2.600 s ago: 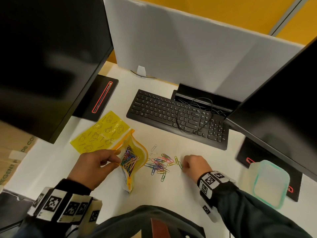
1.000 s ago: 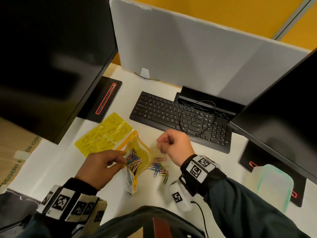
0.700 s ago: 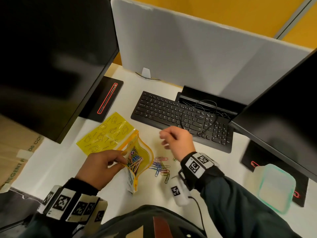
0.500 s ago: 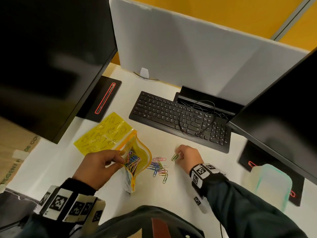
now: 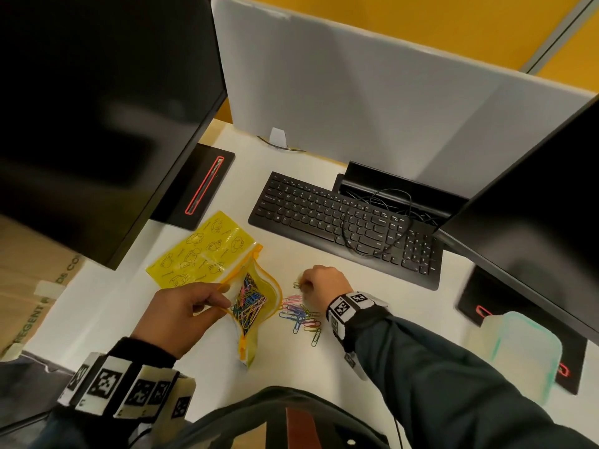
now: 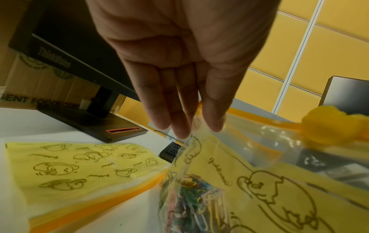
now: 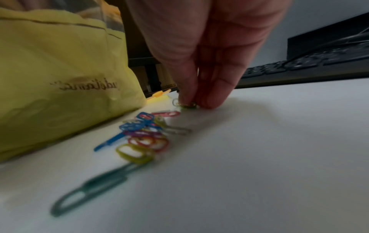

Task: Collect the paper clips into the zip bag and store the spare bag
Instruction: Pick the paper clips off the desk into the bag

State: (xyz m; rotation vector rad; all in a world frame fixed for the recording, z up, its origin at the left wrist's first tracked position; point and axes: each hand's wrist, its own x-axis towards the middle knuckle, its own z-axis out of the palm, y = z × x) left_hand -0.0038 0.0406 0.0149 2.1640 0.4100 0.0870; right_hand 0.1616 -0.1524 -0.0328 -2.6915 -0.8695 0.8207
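My left hand (image 5: 181, 311) pinches the zip bag (image 5: 251, 298) mouth wide. My right hand (image 5: 322, 283) seems to pinch a paper clip (image 7: 187, 105); I'd lift cleanly, then drop it deep inside.

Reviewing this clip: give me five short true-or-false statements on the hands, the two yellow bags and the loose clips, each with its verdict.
1. The left hand holds the zip bag open. True.
2. The zip bag is empty. False: coloured clips lie inside.
3. The right hand pinches a paper clip on the desk. True.
4. The spare bag lies on the keyboard. False: it lies flat on the desk.
5. All clips are collected. False: loose clips remain.
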